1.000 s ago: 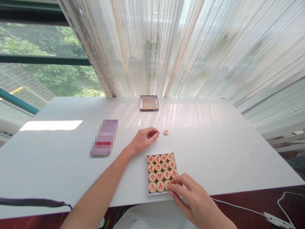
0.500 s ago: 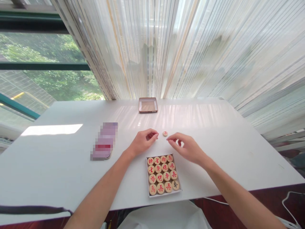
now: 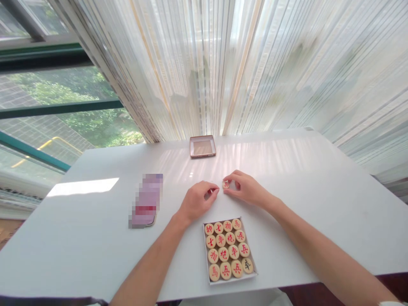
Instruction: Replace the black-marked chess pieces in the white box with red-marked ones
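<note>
My right hand [image 3: 244, 188] pinches a loose round wooden chess piece [image 3: 225, 184] with a red character, which lies on the white table [image 3: 302, 191]. My left hand [image 3: 198, 202] rests beside it in a loose fist, fingers curled; something reddish shows inside but I cannot make it out. In front of both hands lies a shallow white box [image 3: 230, 278] filled with several wooden chess pieces [image 3: 226, 248], nearly all with red characters and one with a black character at the near right corner.
A small brown square lid or tin [image 3: 202, 146] sits at the far edge by the striped curtain [image 3: 255, 63]. A blurred pink flat object [image 3: 146, 200] lies to the left. A window [image 3: 57, 110] is at the left.
My right hand left the box's near right corner, crossed over it and closed on the loose piece. A black-character piece now shows in that corner. My left hand has kept its place.
</note>
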`<state>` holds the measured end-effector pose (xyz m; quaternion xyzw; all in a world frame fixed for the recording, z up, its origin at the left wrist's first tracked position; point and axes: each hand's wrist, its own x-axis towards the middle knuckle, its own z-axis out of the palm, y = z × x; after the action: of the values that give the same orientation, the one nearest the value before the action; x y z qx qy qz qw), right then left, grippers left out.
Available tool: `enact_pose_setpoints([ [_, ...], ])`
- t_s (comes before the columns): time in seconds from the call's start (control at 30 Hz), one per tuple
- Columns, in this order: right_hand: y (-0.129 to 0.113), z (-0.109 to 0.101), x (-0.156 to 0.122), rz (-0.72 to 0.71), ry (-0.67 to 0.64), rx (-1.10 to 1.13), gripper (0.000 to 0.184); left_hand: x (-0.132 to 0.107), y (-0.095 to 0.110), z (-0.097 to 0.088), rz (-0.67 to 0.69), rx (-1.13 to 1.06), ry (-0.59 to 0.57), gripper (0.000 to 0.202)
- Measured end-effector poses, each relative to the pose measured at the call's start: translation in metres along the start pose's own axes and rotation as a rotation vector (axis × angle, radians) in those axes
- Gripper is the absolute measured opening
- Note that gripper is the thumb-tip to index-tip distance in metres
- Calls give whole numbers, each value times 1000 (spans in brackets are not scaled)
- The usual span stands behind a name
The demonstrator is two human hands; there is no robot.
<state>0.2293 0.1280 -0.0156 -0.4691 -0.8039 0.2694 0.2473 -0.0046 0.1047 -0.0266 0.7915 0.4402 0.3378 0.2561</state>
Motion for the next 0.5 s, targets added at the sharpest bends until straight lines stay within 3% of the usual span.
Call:
enact_pose_setpoints([
  [0.1,2,-1,-4,-15,-11,7,31,1,-4,-3,56,141,4,12],
  [0.2,3,0,-6,-17,5,9,16,2,-8,-6,90,217,-14,13],
  [0.3,1,5,-7,-21,45,5,14,1,-10,-7,98,253,-23,16],
  [0.5,-6,18,-9,-103,112,109,19,-1,-7,-6,22,91,-13,23],
])
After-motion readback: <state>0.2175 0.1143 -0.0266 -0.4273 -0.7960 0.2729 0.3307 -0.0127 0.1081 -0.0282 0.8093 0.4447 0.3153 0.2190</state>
